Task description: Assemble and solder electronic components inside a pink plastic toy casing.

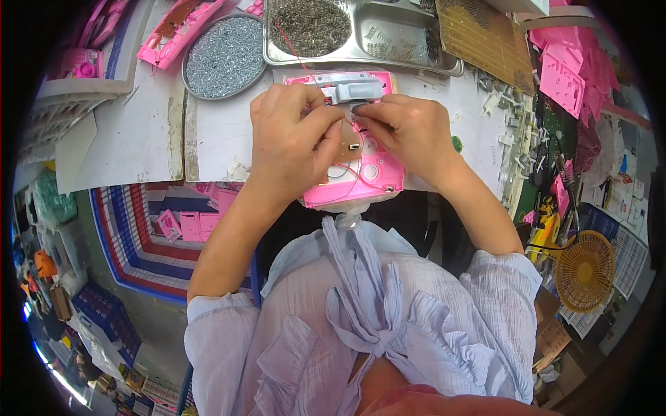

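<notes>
A pink plastic housing (383, 168) lies in front of me at the table's front edge, with a brown circuit board (349, 148) and a pale grey block-shaped part (359, 91) in it. My left hand (291, 135) is over its left side, thumb and forefinger pinched on a thin red wire (299, 58) whose loose end rises toward the back. From the right, my right hand (415, 130) comes in with fingertips closed just below the grey part. Something small and dark shows at those fingertips; its kind is hidden. More red wire loops across the housing's lower half.
Behind the housing are a round dish of small silver screws (225, 55) and a metal compartment tray (361, 61) of springs. Another pink housing (170, 38) lies back left. Small white parts (510, 132) line the right edge. Below left stands a striped basket (132, 260) with pink pieces.
</notes>
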The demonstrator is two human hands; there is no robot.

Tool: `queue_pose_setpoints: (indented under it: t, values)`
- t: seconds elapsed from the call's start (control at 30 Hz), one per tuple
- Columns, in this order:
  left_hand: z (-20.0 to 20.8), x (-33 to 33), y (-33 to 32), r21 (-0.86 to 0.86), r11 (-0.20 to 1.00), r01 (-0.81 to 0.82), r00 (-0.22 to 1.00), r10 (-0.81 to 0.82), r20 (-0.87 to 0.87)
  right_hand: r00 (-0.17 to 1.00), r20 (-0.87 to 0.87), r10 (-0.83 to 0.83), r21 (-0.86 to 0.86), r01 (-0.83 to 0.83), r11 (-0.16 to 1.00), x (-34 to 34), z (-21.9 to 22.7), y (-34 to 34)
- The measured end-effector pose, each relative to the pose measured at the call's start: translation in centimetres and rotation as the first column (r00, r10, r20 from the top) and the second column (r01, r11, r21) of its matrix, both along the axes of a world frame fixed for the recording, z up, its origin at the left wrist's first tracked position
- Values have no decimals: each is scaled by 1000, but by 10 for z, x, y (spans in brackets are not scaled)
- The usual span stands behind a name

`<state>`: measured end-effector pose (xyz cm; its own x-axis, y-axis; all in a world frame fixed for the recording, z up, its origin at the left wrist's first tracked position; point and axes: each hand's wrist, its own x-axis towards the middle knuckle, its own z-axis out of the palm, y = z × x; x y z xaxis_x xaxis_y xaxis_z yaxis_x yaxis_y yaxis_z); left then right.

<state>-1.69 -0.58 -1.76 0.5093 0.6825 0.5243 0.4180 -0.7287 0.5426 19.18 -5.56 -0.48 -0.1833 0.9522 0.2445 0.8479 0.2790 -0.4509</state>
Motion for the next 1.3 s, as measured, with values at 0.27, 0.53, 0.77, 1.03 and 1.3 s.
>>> queue_pose_setpoints:
  t: [0.27,0.53,0.77,1.03,1.3]
  values:
    - [-6,2,0,3,1000,18,1000,-18,22,989,-118,-87,-71,80,994,-3,-8,-2]
    - [-4,-7,-1,5,1000,-2,1000,2,28,979,-178,-100,-202,63,977,2,-1,2]
    - [-3,-6,-3,-4,1000,30,999,-30,44,1000,2,15,-49,-15,999,-3,-1,-1]
    - [0,1,-4,24,995,96,995,-95,-39,880,265,393,-149,-366,919,27,25,4]
    - [7,1,-7,38,998,54,985,-47,-168,856,135,499,-100,-489,866,40,19,13]
